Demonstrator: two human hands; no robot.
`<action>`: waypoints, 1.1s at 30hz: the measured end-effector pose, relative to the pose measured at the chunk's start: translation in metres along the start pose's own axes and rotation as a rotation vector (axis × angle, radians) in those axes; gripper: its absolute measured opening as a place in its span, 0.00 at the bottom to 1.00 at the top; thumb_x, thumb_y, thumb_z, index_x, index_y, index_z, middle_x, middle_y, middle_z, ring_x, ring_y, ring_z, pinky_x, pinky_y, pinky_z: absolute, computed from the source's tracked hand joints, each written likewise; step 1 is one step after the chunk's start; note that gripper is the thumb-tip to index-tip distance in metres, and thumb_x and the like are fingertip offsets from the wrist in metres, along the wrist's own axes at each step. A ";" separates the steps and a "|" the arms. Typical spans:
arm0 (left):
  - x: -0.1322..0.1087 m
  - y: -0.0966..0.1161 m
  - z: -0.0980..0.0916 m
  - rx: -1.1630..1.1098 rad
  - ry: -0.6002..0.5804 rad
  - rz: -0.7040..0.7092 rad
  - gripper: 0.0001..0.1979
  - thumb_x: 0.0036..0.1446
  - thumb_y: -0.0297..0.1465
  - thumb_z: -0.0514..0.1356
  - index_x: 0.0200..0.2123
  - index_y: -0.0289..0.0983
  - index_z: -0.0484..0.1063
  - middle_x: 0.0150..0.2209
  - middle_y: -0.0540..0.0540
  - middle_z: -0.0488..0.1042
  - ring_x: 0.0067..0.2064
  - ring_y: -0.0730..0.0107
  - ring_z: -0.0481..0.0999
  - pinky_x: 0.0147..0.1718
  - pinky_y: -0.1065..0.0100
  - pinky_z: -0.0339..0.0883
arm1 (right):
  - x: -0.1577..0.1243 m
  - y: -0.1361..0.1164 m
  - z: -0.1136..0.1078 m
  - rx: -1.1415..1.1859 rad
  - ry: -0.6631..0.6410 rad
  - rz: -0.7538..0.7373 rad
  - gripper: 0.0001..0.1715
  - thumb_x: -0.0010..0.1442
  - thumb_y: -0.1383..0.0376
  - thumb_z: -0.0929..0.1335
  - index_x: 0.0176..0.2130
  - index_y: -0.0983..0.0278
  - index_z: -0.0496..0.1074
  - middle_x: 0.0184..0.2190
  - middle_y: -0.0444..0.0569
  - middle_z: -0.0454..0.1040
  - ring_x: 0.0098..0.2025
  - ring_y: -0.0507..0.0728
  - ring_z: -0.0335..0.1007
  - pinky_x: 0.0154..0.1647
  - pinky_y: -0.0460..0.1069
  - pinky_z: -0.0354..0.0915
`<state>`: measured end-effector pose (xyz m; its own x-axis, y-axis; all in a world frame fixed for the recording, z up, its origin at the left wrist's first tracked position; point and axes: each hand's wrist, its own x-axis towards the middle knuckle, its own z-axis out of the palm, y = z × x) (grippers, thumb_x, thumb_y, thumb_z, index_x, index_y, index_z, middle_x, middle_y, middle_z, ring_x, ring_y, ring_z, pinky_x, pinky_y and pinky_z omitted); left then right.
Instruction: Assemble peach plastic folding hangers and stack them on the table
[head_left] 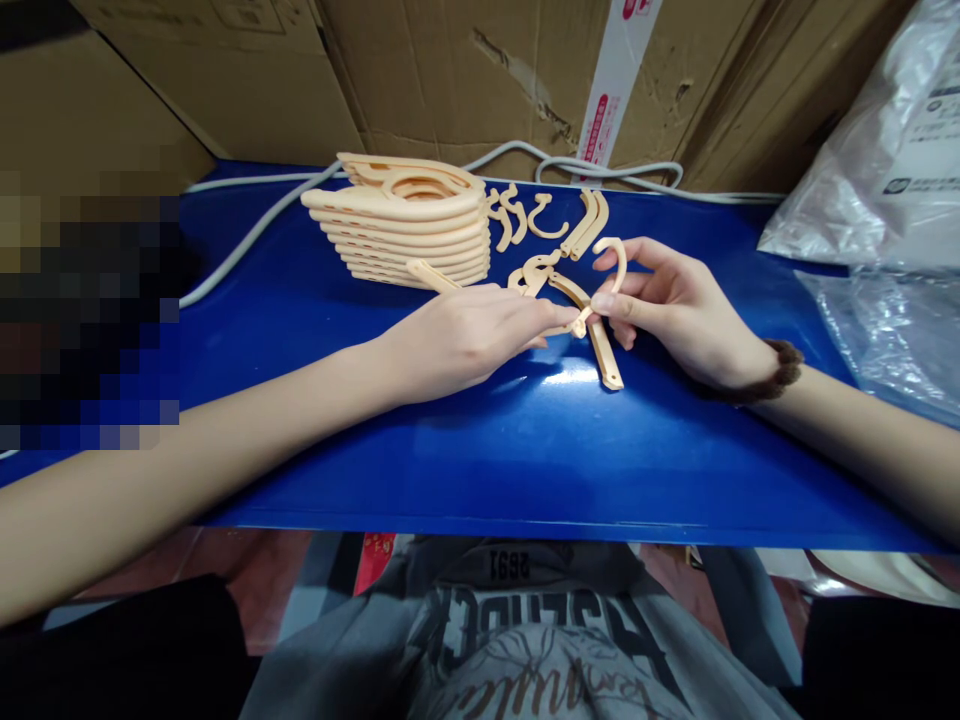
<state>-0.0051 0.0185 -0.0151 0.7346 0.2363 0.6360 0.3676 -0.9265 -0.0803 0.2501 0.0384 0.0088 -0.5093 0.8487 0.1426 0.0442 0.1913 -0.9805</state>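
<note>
Beige plastic parts of clothes hangers lie around my hands. My left hand (476,335) is closed on a hanger arm (433,276); one end sticks out behind the knuckles and the rest is mostly hidden under the palm. Between thumb and fingers, my right hand (667,305) pinches a curved hanger hook (620,262). The hook's lower end meets my left fingertips, at the end of the arm. Just beneath the hands, a loose hanger arm (604,358) rests on the blue table (480,450). Near it lies a rounded hanger piece (537,270), partly covered.
Behind my left hand stands a stack of beige folded hangers (412,225). Several loose hooks (551,218) and curved arms (589,225) lie to its right. A white cable (517,148) runs along the cardboard boxes (450,80). Plastic bags (862,170) sit at right.
</note>
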 end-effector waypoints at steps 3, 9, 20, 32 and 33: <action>0.001 0.001 -0.001 0.029 -0.037 -0.015 0.14 0.75 0.28 0.55 0.58 0.30 0.71 0.49 0.39 0.83 0.51 0.67 0.83 0.49 0.70 0.75 | 0.000 0.000 0.000 -0.004 0.004 0.004 0.22 0.57 0.59 0.80 0.44 0.59 0.69 0.28 0.44 0.77 0.27 0.53 0.73 0.20 0.47 0.62; 0.003 0.002 -0.002 0.042 -0.059 -0.030 0.13 0.75 0.28 0.55 0.56 0.29 0.73 0.48 0.39 0.83 0.50 0.66 0.84 0.48 0.70 0.75 | -0.001 0.001 0.001 -0.018 0.034 -0.021 0.24 0.57 0.57 0.80 0.47 0.58 0.70 0.29 0.44 0.76 0.31 0.55 0.74 0.20 0.47 0.62; 0.004 0.006 -0.004 0.073 -0.056 -0.008 0.14 0.76 0.27 0.54 0.58 0.32 0.73 0.46 0.44 0.83 0.48 0.71 0.82 0.48 0.71 0.73 | 0.005 -0.001 -0.010 0.066 -0.084 0.053 0.25 0.58 0.61 0.80 0.50 0.65 0.73 0.29 0.45 0.77 0.21 0.46 0.61 0.18 0.44 0.57; 0.004 0.005 -0.007 -0.010 -0.050 -0.010 0.16 0.74 0.25 0.55 0.62 0.32 0.70 0.48 0.42 0.83 0.52 0.69 0.82 0.52 0.71 0.73 | 0.005 -0.001 -0.009 0.045 -0.097 0.048 0.24 0.59 0.61 0.79 0.52 0.63 0.72 0.30 0.43 0.78 0.23 0.48 0.66 0.20 0.45 0.62; 0.004 0.004 -0.007 -0.008 -0.058 -0.014 0.16 0.74 0.25 0.55 0.61 0.32 0.71 0.48 0.42 0.83 0.52 0.70 0.82 0.51 0.72 0.73 | 0.005 -0.001 -0.009 0.036 -0.096 0.044 0.24 0.59 0.61 0.79 0.51 0.63 0.72 0.30 0.43 0.78 0.23 0.48 0.66 0.21 0.45 0.63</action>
<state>-0.0044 0.0133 -0.0079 0.7612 0.2655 0.5916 0.3737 -0.9252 -0.0656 0.2550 0.0466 0.0113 -0.5876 0.8044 0.0876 0.0381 0.1356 -0.9900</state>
